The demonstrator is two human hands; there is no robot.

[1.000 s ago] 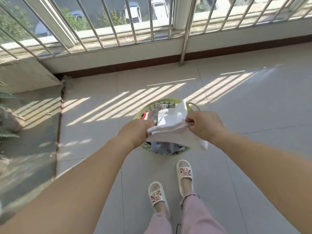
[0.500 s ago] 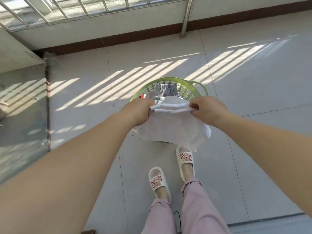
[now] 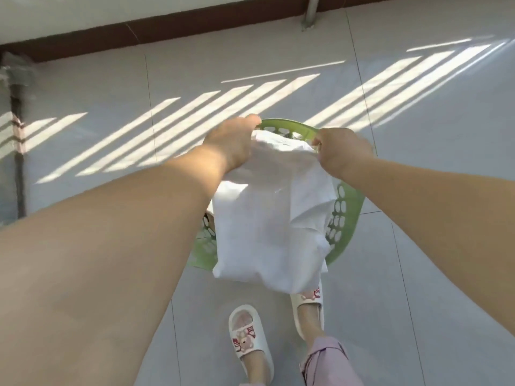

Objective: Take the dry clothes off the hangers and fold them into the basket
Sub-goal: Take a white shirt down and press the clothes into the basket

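A white garment (image 3: 267, 218) hangs folded from both of my hands, right above the green basket (image 3: 344, 215) on the floor. My left hand (image 3: 232, 143) pinches its top left corner. At the top right corner my right hand (image 3: 341, 153) grips the cloth. The garment's lower edge drops past the basket's near rim and covers nearly all of the basket's inside. Only the perforated green wall on the right, the far rim and a bit on the left show. No hanger is in sight.
My feet in white slippers (image 3: 250, 341) stand on grey floor tiles just in front of the basket. A brown skirting board (image 3: 167, 29) and a metal post foot (image 3: 309, 12) run along the far wall. Sunlit stripes cross the floor.
The view has tilted down and closer. Both hands have carried the white garment forward over the basket, and it now hangs longer, hiding the clothes that lay visible inside.
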